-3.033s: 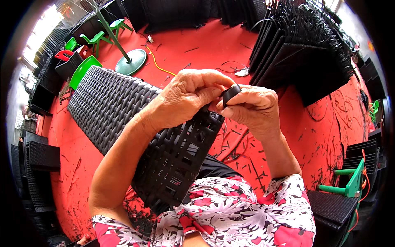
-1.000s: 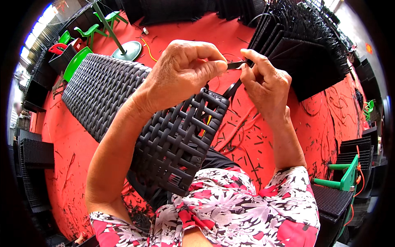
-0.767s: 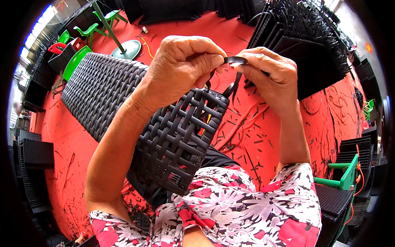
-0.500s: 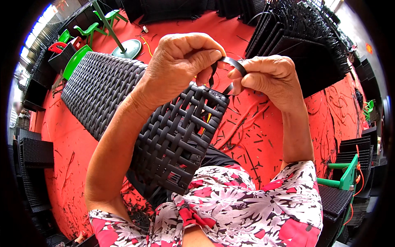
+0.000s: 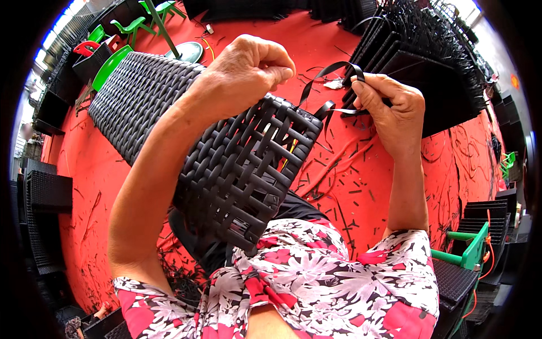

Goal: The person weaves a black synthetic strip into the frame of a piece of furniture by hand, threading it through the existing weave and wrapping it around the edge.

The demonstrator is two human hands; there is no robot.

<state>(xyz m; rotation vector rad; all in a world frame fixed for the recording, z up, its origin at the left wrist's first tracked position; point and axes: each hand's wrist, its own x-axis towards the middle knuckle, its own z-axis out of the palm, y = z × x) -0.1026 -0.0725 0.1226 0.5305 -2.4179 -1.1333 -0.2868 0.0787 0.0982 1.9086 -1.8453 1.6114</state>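
A long piece of black wicker weaving (image 5: pixel 226 164) slants from my lap toward the far left. Its far part is tightly woven, while the near end is an open lattice. Thin flat black strips (image 5: pixel 333 66) rise from its right corner in a loop. My right hand (image 5: pixel 392 104) pinches this strip between thumb and fingers, to the right of the corner. Above the lattice end, my left hand (image 5: pixel 248 65) has thumb and fingers pressed together, apart from the strip, and nothing shows between them. Part of the weaving lies hidden behind my left forearm.
Cut black scraps litter the red floor (image 5: pixel 361 169). A large stack of black panels with bristling loose ends (image 5: pixel 418 68) stands at the far right. Green chairs (image 5: pixel 131 27) and a pole on a round base (image 5: pixel 189 52) are at the far left. A green frame (image 5: pixel 473 248) sits near right.
My left hand has come off the strip and moved slightly up and left. My right hand has moved right with the strip, and its loop is wider.
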